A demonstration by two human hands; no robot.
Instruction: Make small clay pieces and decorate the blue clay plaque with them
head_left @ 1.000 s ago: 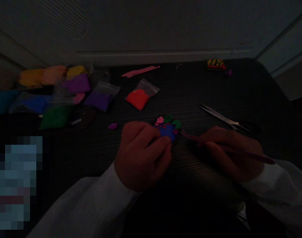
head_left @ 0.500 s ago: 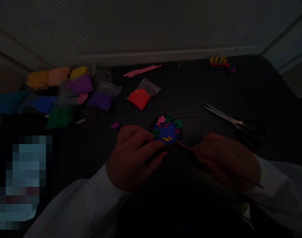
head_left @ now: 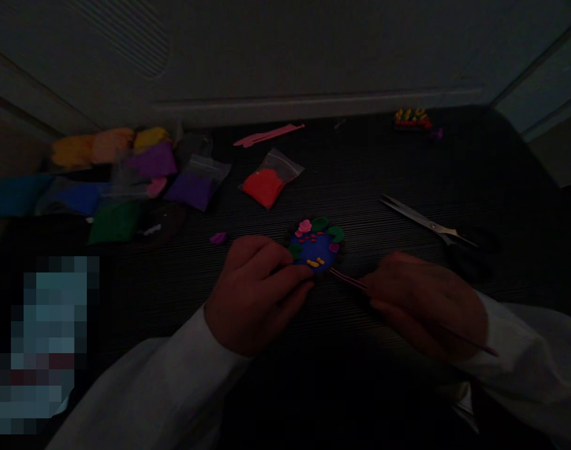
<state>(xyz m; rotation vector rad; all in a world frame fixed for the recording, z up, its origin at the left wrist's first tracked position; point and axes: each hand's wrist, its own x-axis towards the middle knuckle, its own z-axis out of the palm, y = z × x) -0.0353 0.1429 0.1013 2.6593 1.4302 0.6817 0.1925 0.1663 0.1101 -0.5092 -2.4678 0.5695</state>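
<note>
A small round clay pond point(head_left: 317, 253) lies on the dark table in front of me. It has a blue middle, a dark rim, green leaves, a pink flower, a purple swirl and tiny red and yellow pieces. My left hand point(head_left: 257, 290) grips its lower left edge with closed fingers, the thumb partly hidden. In my right hand point(head_left: 423, 303) is a pair of thin pink tweezers point(head_left: 348, 278). Their tips reach the pond's lower right rim; in this dim light I cannot tell whether they touch it. A small purple clay piece point(head_left: 218, 238) lies beyond my left hand.
Scissors point(head_left: 421, 220) lie partly spread at the right. A bag of red clay point(head_left: 264, 186) and a pink tool point(head_left: 269, 135) lie farther back. Several clay bags point(head_left: 114, 222) crowd the left. A small clay model with yellow tops point(head_left: 412, 120) stands at the back right.
My left hand has shifted left and down, uncovering the pond's yellow pieces and left leaf. The tweezers have moved from beside the purple swirl down to the lower right rim.
</note>
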